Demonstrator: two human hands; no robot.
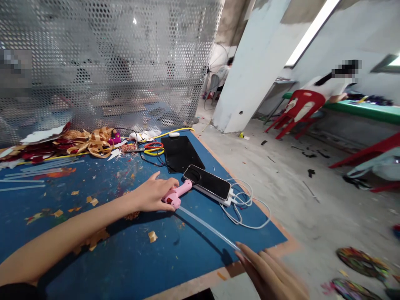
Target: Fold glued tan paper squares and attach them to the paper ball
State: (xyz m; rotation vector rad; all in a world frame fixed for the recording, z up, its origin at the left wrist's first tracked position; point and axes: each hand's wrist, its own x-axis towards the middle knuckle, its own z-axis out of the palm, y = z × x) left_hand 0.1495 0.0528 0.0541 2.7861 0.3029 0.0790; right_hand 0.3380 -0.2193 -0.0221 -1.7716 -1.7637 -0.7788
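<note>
My left hand [156, 193] is closed round the body of a pink glue gun [179, 193] above the blue table [131, 254]. From the back of the gun a long translucent glue stick [208, 226] runs down to the right. Its far end is between the fingertips of my right hand [270, 271], which is partly blurred at the table's front edge. Just beyond the gun lies a phone [211, 182] with a white cable [264, 225] plugged in.
A black tablet [183, 154], scissors [153, 148] and a pile of ribbons and scraps [71, 141] lie along the perforated metal screen [109, 66]. More glue sticks [46, 168] are at left. A person sits on a red chair [304, 104] across the room.
</note>
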